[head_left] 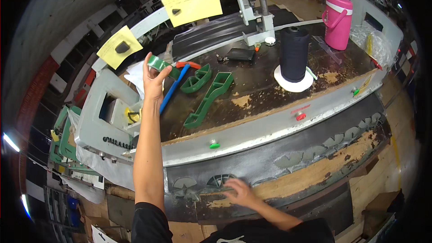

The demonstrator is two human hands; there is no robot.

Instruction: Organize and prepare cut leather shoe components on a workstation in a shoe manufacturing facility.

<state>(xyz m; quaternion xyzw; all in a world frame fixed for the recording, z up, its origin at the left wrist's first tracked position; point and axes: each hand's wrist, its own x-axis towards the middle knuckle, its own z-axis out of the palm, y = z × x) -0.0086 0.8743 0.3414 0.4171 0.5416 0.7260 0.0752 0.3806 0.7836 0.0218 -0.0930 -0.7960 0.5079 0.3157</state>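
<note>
My left hand (153,78) is raised over the left end of a worn machine table (270,123) and pinches a small green plastic piece (159,64) between thumb and fingers. Just right of it lie two green plastic templates, a short one (197,79) and a long one (209,100), plus a blue rod (173,88). My right hand (240,192) rests flat, fingers spread, on the black lower shelf (315,157) at the table's front, touching the dark sheet beside grey fan-shaped cut pieces (218,180).
A tall black thread cone (294,54) on a white base stands mid-table, a pink jug (337,20) behind it. Yellow paper notes (192,3) hang on the grey frame. Red (300,116) and green (214,144) buttons sit on the front edge. A black wallet (240,54) lies near the metal clamp.
</note>
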